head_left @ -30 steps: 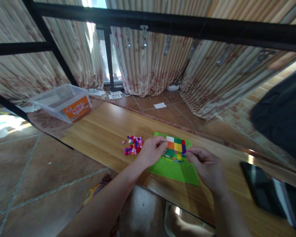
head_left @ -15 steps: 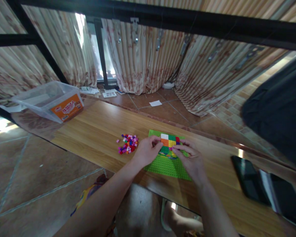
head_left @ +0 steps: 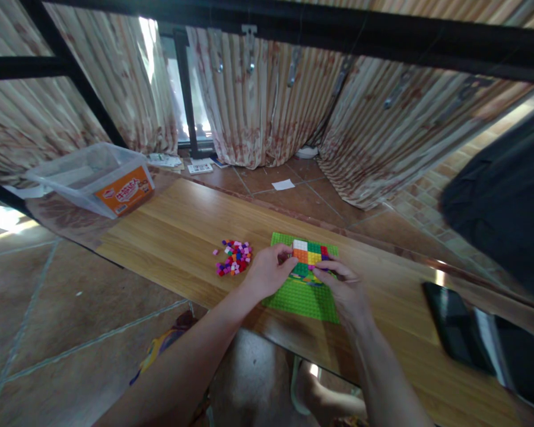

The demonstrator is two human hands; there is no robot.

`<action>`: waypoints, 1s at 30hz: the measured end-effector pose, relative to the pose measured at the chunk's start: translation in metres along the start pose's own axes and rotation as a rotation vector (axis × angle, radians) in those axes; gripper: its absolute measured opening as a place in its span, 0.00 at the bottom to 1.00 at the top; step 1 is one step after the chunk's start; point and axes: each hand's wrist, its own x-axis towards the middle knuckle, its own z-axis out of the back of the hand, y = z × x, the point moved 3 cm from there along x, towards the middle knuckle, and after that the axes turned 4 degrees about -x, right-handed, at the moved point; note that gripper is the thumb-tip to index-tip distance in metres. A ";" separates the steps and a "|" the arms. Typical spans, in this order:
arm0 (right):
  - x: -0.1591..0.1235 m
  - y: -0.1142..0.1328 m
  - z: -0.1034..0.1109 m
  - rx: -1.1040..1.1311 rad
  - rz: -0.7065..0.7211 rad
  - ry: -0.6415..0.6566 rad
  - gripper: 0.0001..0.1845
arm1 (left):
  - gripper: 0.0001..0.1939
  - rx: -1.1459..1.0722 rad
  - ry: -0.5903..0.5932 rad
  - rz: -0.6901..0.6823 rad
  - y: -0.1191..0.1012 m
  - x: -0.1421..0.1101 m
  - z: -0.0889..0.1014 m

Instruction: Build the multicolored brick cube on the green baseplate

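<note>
A green studded baseplate (head_left: 300, 305) lies on the wooden table. On it sits a multicoloured block of toy bricks (head_left: 300, 255) with white, orange, green, yellow and red on top. My left hand (head_left: 271, 271) grips the left side of this block between thumb and curled fingers. At the block's front right, my right hand (head_left: 345, 290) pinches a small magenta brick (head_left: 311, 267) against the top, beside the yellow part; its fingertips partly cover it. A loose pile of small bricks (head_left: 237, 259), mostly pink, red and purple, lies left of my left hand.
A clear plastic tub (head_left: 89, 181) with an orange label stands at the table's far left end. On the right lie a black phone-like slab (head_left: 456, 326) and another dark flat object (head_left: 523, 356). Dark metal bars (head_left: 267, 21) cross above, before striped curtains (head_left: 258, 112).
The view has shifted slightly. Both hands stay at the brick block in nearly the same grip, the right fingers bent a little differently over the magenta brick.
</note>
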 end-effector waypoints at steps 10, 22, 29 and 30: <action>-0.005 -0.001 -0.008 0.181 -0.122 -0.049 0.12 | 0.08 -0.048 -0.027 0.001 0.003 0.000 -0.003; 0.006 0.007 0.012 0.305 -0.084 -0.129 0.12 | 0.10 0.038 -0.104 0.036 0.016 0.014 0.079; 0.010 0.003 0.018 0.239 -0.117 -0.161 0.12 | 0.07 0.302 0.230 0.237 0.034 -0.003 0.147; 0.010 0.003 0.017 0.233 -0.120 -0.147 0.12 | 0.07 0.328 0.264 0.239 0.035 -0.006 0.149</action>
